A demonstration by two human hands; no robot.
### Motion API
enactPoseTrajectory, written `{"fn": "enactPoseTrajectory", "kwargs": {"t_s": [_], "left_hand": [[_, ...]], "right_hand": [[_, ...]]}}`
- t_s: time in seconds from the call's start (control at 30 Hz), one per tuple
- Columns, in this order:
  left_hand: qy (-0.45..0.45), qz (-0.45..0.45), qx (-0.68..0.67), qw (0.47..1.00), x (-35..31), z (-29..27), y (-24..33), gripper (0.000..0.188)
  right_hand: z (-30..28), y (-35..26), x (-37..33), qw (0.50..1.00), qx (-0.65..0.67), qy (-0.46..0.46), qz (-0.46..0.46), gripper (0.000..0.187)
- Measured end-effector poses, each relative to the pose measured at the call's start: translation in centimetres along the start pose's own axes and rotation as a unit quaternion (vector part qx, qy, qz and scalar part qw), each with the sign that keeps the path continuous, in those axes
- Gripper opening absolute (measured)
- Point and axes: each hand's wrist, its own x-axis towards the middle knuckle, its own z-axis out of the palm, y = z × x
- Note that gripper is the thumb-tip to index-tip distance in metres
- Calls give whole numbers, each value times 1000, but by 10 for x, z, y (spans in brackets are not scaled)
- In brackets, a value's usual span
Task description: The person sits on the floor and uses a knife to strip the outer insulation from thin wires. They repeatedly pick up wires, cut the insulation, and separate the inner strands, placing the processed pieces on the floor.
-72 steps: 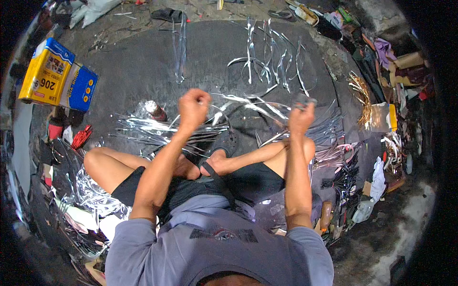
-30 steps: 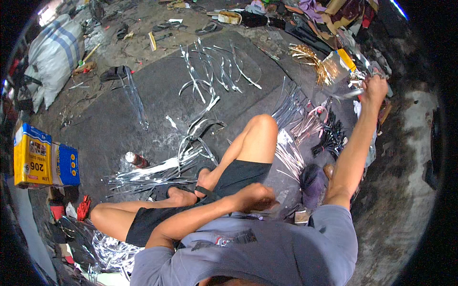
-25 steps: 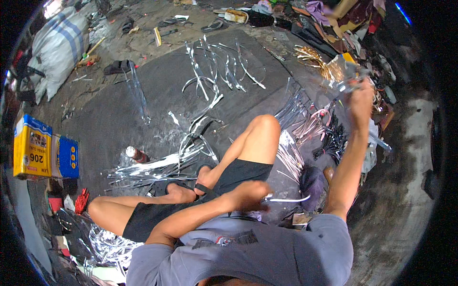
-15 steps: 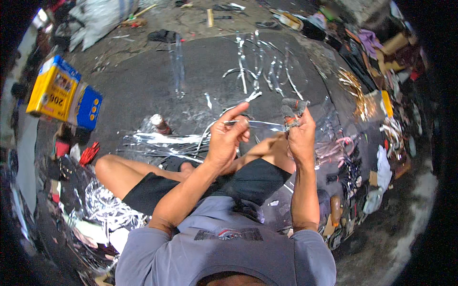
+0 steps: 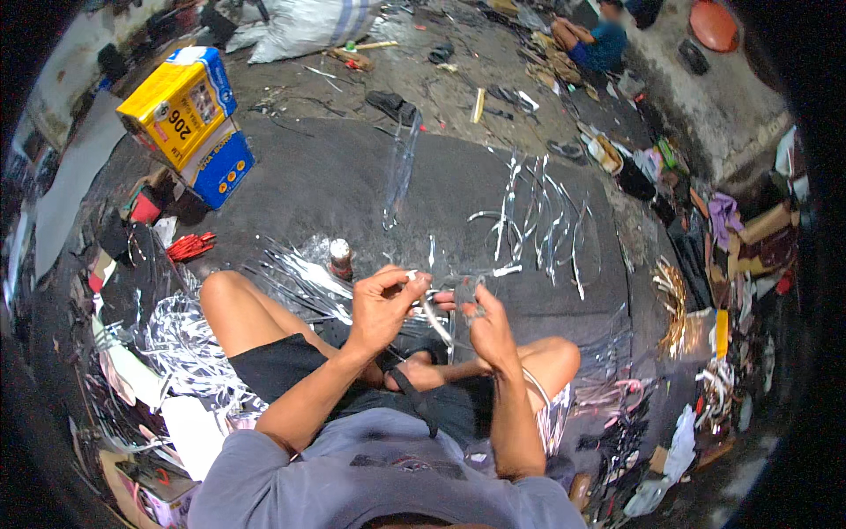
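My left hand [image 5: 381, 307] pinches the upper end of a shiny silver-white strip [image 5: 434, 319], which curves down over my crossed legs. Close beside it, my right hand [image 5: 490, 328] has grey cloth wraps [image 5: 471, 289] around some digits. Its fingers point toward the left hand and look apart, slightly blurred, with nothing plain between them. Beyond my left hand stands a small brown bottle [image 5: 340, 261] with a whitish top. A bundle of silver strips [image 5: 295, 275] lies next to it on the dark mat [image 5: 308, 176]. More strips [image 5: 529, 212] are spread out farther to the right.
A yellow-and-blue box [image 5: 181, 119] stands at the left, near red strips [image 5: 191, 246]. Tangled silver strips [image 5: 189, 353] heap beside my left knee. Gold strips [image 5: 670, 304] and mixed scraps line the right. A white sack [image 5: 304, 26] and a seated person [image 5: 604, 40] are far off.
The strip was stretched between both hands; now it hangs curved from the left one. Both hands have come lower and closer together. The view has tilted up, showing more of the far floor.
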Motion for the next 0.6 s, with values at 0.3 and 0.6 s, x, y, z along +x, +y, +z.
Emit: {"fn": "enactPoseTrajectory", "kwargs": {"t_s": [0.3,0.6], "left_hand": [[70,-48,26,996,-11,-16,-31,11],[66,-89,-58,992,-15,-34,-35,18]], "right_hand": [[61,-10,-15,969,-209,105,-81,24],[72,-16,-9,945,-247,93,-191,16]]}}
